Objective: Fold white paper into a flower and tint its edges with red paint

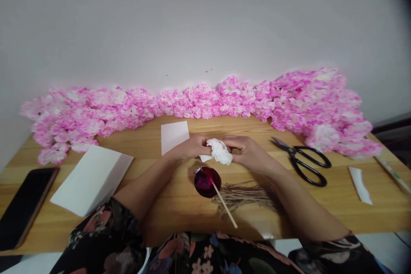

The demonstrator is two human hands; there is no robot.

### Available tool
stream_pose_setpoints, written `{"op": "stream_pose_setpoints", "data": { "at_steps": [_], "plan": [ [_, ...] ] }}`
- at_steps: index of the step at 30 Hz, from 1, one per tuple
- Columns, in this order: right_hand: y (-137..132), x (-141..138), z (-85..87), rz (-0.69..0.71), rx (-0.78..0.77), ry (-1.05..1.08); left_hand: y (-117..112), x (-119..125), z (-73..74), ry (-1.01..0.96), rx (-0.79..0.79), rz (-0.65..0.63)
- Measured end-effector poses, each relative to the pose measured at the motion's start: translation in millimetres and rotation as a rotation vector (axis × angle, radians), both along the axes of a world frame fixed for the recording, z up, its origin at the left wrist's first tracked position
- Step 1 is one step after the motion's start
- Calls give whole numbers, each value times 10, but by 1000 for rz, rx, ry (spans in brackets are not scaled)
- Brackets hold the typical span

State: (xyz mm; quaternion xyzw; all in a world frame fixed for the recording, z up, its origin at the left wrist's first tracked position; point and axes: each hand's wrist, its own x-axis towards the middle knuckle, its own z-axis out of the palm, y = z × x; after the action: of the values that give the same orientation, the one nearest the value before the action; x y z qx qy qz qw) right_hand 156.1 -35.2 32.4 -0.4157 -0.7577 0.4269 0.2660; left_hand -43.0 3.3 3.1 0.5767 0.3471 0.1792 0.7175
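Both hands meet over the middle of the wooden table (180, 205), and between them sits a crumpled white tissue (220, 151). The left hand (192, 147) pinches the tissue's near-left edge with curled fingers; the right hand (245, 150) closes its fingertips on the tissue's right side, so both hands are nearly closed around it. Just below the tissue, at six o'clock from it, a dark red cup of dye (207, 182) stands on the table with a wooden stick (224, 207) leaning out of it toward five o'clock. A bundle of twine (248, 195) lies beside the cup under the right forearm. At three o'clock from the hands lie black scissors (303, 160), and farther right a small white strip (360, 185). At eleven o'clock is a white paper square (174, 135); at eight o'clock a stack of white paper (91, 180), and a dark phone (25, 203) at the far left edge. A long row of pink paper flowers (205, 100) lines the wall at twelve o'clock.
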Motion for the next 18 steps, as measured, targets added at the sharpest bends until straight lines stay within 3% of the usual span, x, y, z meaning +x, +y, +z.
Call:
{"op": "stream_pose_setpoints", "data": {
  "at_steps": [6,13,18],
  "plan": [
    [-20,-25,1,-12,-13,-3,31,-19,-47,31,-17,-42],
    [-30,-120,-150,-241,228,-36,-16,22,33,-33,-101,60],
    [-32,-172,-216,-370,164,103,-28,35,53,-54,-90,91]
  ]
}}
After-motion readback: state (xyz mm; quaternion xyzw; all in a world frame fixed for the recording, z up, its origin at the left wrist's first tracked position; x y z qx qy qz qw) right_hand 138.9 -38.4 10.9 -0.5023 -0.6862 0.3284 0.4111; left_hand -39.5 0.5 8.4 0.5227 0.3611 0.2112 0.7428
